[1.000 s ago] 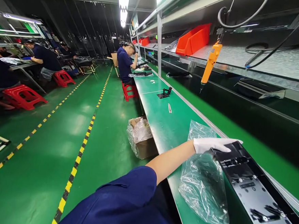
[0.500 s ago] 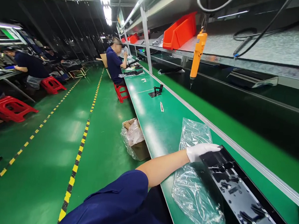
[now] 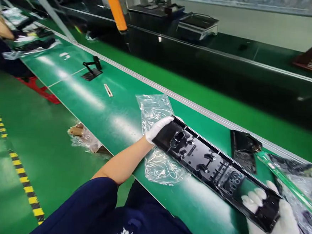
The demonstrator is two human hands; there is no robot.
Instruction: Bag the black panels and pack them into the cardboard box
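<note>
A long black plastic housing (image 3: 196,153) is held above the green bench, its ribbed inner side facing up and a see-through window near its right end. White-gloved, my left hand (image 3: 159,129) grips the far left end. My right hand (image 3: 277,221), also gloved, is wrapped round the right end, and its fingers show through the window. Under the left part of the housing lies a clear plastic bag (image 3: 163,167), flat on the bench.
Further left are a small black stand (image 3: 92,71) and a slim white cutter-like tool (image 3: 108,90). An orange electric screwdriver (image 3: 115,9) hangs above. On the right lie a black pouch (image 3: 243,150) and plastic-wrapped parts (image 3: 301,184). A co-worker's arm (image 3: 2,24) shows far left.
My view has swung right and down. The housing now shows along its whole length, and my right hand has come into view gripping its right end.
</note>
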